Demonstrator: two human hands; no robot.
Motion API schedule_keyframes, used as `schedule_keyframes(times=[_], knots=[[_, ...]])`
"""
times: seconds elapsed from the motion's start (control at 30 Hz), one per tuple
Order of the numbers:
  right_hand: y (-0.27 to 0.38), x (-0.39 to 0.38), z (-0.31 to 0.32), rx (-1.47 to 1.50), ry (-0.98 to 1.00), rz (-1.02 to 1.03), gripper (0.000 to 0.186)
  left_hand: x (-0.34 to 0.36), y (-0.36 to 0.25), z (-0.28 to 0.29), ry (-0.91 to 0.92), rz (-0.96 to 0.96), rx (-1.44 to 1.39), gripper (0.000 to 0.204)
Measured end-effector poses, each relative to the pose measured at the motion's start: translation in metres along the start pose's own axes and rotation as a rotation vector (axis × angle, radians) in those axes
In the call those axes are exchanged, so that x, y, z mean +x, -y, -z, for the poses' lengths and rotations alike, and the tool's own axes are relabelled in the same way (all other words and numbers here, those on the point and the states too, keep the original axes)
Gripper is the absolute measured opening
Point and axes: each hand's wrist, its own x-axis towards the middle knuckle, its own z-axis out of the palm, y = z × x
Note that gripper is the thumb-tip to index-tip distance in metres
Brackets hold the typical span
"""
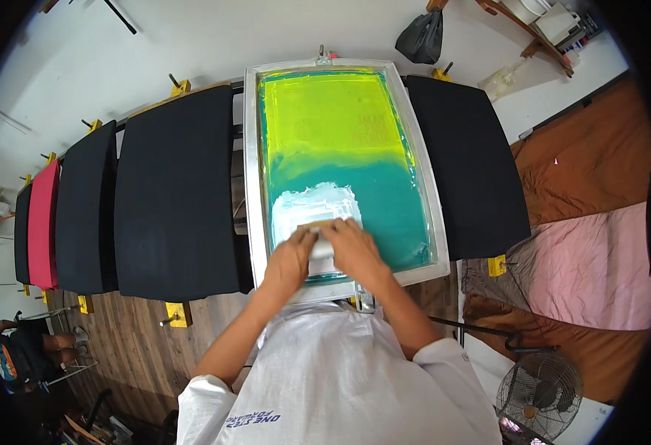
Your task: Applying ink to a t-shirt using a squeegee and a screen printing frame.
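Note:
A silk-screen frame with metal sides lies in front of me. Its mesh is yellow-green at the far end and teal green at the near end. White ink is smeared over the near left part of the mesh. My left hand and my right hand are closed side by side on a squeegee with a tan upper edge. It stands in the white ink, and my fingers hide much of it. Its blade is not visible.
Dark fabric-covered boards stretch away to the left, with a pink one among them. Another dark board adjoins the frame's right side. Yellow brackets jut from the boards' ends. A fan stands low right; a person is low left.

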Motion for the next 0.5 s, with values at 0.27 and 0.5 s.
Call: schedule_keyframes(times=[0.27,0.5], knots=[[0.025,-0.057,0.001,0.05,0.079,-0.005,0.035,-0.052,-0.033,0.006,0.119,0.062,-0.042,0.055],[-0.008,0.041,0.024,-0.068,0.094,-0.081,0.043,0.045,0.005,0.013,-0.001,0.091,-0.014,0.04]])
